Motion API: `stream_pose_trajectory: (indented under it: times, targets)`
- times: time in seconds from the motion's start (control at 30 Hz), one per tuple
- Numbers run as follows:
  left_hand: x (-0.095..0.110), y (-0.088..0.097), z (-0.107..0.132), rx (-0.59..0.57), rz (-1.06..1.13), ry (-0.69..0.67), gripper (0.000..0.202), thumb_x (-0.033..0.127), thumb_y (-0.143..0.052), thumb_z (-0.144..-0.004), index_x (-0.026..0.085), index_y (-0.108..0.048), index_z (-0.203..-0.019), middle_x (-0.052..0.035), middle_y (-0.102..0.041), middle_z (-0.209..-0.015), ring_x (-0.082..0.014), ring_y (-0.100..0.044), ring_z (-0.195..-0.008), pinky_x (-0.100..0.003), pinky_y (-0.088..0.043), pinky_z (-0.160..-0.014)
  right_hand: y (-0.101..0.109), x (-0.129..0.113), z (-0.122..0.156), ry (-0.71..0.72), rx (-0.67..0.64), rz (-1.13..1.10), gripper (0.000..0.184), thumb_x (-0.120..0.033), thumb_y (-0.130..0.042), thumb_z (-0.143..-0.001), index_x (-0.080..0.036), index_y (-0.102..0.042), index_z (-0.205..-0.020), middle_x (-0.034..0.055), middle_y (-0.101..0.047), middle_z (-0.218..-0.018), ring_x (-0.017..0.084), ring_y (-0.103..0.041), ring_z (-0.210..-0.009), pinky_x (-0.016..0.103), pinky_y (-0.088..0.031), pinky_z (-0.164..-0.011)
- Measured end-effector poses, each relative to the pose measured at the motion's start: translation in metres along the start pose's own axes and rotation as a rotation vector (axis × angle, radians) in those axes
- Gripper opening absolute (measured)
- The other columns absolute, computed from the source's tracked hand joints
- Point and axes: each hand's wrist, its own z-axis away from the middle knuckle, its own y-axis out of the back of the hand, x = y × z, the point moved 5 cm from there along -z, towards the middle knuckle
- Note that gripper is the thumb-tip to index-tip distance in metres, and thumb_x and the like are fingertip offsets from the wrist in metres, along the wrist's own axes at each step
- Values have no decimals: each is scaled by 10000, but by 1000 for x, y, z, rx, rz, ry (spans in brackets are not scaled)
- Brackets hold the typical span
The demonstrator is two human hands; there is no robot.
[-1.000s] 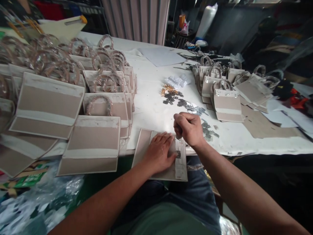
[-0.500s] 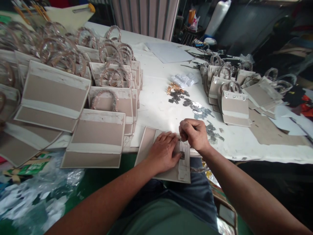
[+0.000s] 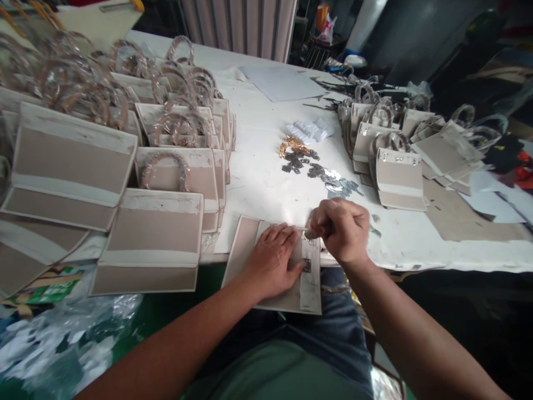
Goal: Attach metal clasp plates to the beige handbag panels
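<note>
Left hand (image 3: 270,261) flat, fingers slightly spread, pressing an opened beige bag panel (image 3: 246,241) overhanging the near table edge, just beside a small dark metal plate (image 3: 307,265). Right hand (image 3: 339,230) curled in a narrow pinch at the panel's far edge, holding something small and shiny, too small to identify. Loose metal fittings (image 3: 295,161) lie farther off on the white table (image 3: 258,183).

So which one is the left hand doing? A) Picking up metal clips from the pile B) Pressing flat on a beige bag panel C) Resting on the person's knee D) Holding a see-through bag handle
B. The left hand lies flat on top of the beige bag panel, right in front of the person.
</note>
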Motion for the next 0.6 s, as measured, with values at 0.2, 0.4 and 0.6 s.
stream_pose_trajectory:
  times: [0.2, 0.4, 0.6]
  targets:
    - [0, 0, -1, -1, 9, 4, 660, 450, -694, -944, 179, -509, -1517, -136, -546, -1599, -349, -444, -1522, -540, -298, -1305, 8, -1, 8, 2, 0, 37, 467, -358, -642, -997, -232, -563, -554, -19, -483, -492, 129, -464, -428, 307, -345, -437]
    - [2, 2, -4, 7, -21, -18, 669, 426, -711, -933, 176, -506, -1518, -139, -549, -1599, -352, -461, -1509, -561, -319, -1298, 17, 4, 10, 28, 79, -21, 453, -391, -627, -999, -237, -574, -576, -26, -479, -494, 126, -442, -422, 302, -353, -437]
    - [4, 3, -4, 56, -20, -45, 641, 412, -738, -920, 181, -539, -1484, -148, -593, -1547, -360, -501, -1474, -577, -375, -1268, 19, 8, 30, -34, 32, -16, 439, -408, -632, -998, -230, -596, -599, -23, -504, -497, 126, -463, -421, 287, -369, -433]
